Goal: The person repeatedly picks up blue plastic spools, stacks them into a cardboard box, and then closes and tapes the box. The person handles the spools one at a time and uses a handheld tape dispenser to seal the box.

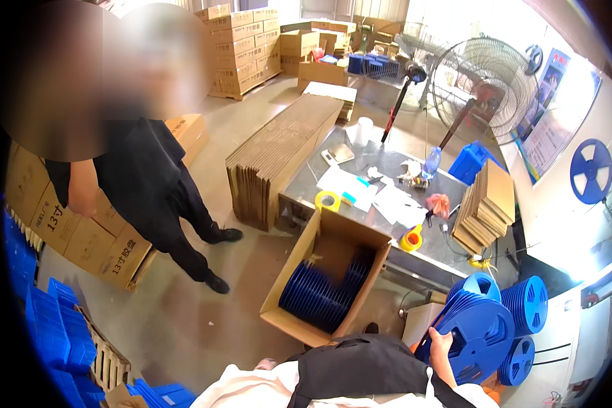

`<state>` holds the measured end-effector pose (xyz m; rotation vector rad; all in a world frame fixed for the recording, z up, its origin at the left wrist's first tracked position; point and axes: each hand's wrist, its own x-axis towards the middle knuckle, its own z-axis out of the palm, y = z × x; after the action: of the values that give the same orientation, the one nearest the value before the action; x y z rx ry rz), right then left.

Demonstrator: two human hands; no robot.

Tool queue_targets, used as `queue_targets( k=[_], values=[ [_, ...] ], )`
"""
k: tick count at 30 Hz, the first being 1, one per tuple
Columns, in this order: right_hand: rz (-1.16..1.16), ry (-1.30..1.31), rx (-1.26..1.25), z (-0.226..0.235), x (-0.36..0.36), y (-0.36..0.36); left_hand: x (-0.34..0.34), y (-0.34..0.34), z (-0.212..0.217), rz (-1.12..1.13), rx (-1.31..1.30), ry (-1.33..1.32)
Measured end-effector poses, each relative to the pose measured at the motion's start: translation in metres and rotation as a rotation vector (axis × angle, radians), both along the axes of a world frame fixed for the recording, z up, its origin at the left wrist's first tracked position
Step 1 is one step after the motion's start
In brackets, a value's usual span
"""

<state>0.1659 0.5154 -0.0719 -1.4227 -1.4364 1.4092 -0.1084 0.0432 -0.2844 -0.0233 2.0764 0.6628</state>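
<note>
"Blue plastic reel (484, 338) — where?"

"Lower right of the frame, round with cut-out windows, its rim pinched by the right grip (441, 348). Left grip (266, 364) mostly hidden — can't tell its state."

"Obstacles?"

"Open carton (350, 234), lower centre, hiding part of the tabletop (391, 153)."

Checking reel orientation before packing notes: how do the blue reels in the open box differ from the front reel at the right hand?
Pose: the boxed reels sit in rows, mostly rims showing; the front reel at the right hand shows its broad face.
Look: boxed reels appear darker; the front reel looks brighter.
Shared: both are blue and round.
</note>
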Motion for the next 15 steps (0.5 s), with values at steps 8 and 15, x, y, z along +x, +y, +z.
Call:
queue_targets(
  k=[8, 15],
  values=[
    [0.183, 0.34, -0.266, 0.078, -0.085, -0.037, -0.054, -0.021, 0.01, 0.242, 0.113, 0.263],
    [0.338, 0.689, -0.649, 0.115, -0.132, -0.015, -0.038, 0.042, 0.08, 0.133, 0.277, 0.42]
  ],
)
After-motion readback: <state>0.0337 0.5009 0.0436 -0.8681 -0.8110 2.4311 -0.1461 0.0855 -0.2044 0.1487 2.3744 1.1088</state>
